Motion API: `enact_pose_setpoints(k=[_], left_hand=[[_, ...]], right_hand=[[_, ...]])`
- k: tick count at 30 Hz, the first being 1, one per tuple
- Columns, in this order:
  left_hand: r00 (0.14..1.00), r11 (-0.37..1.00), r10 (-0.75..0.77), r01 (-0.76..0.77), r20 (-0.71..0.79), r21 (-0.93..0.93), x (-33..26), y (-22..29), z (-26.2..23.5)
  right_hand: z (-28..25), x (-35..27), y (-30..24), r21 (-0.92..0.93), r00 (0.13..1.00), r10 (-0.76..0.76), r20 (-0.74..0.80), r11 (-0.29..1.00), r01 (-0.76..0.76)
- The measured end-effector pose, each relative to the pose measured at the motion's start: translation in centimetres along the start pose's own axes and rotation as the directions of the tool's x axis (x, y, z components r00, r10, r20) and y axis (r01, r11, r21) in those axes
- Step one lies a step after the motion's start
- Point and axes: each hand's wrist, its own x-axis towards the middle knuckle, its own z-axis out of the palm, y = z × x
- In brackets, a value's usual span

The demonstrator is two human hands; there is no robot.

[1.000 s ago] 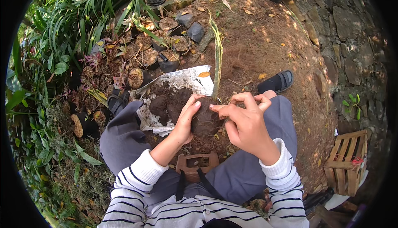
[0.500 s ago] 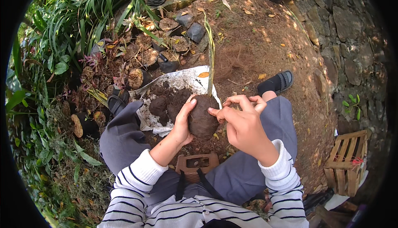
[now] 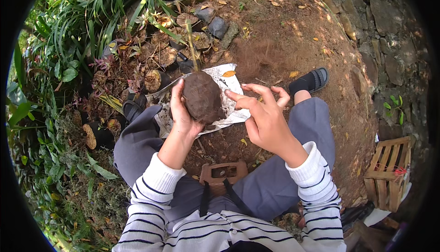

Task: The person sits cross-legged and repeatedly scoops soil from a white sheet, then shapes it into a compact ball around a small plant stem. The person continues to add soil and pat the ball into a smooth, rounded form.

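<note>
My left hand (image 3: 182,120) cups a round, dark brown ball of soil (image 3: 203,97) from its left side and below, thumb up along the edge. From the top of the ball a thin yellow-green plant stem (image 3: 191,48) rises, tilted away and a little left. To the right of the ball, apart from it, my right hand (image 3: 266,123) hovers with fingers spread and nothing in them. Under both hands a white sheet (image 3: 233,87) lies on the ground, smeared with dark soil; the ball and left hand hide much of it.
A brown plastic stool (image 3: 224,169) shows between my knees. Dark bags (image 3: 217,27) of soil and leafy plants (image 3: 68,75) crowd the left and far side. At right stand a wooden crate (image 3: 388,174) and a stone wall (image 3: 384,36). Dry fibres (image 3: 261,52) lie on the ground ahead.
The soil ball has moved left in my left hand, and its stem now leans left. My right fingers, close against the ball before, are now apart from it.
</note>
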Motion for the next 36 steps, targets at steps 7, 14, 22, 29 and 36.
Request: enact_pose_setpoints(k=[7,14,22,29,36], left_hand=[[0.975,0.967,0.166,-0.190,-0.147,-0.168,2.0,4.4,-2.7],[0.994,0.997,0.071,-0.073,-0.087,-0.016,1.0,4.1,-1.9],[0.971,0.992,0.095,-0.110,-0.220,-0.055,0.4,4.7,-2.7],[0.962,0.998,0.062,-0.066,-0.267,-0.006,0.9,4.3,-1.6],[0.949,0.999,0.046,-0.044,-0.311,0.014,1.2,3.6,-1.2]], right_hand=[[10.2,0.6,7.0,-0.090,0.974,0.215,0.069,0.974,-0.209],[25.7,-7.1,11.0,-0.081,0.780,0.447,0.438,0.884,-0.460],[32.9,-12.4,14.2,0.051,0.684,0.565,0.461,0.753,-0.656],[38.8,-11.0,15.2,-0.119,0.671,0.617,0.411,0.766,-0.631],[40.0,-10.2,13.8,-0.238,0.697,0.604,0.386,0.795,-0.558]])
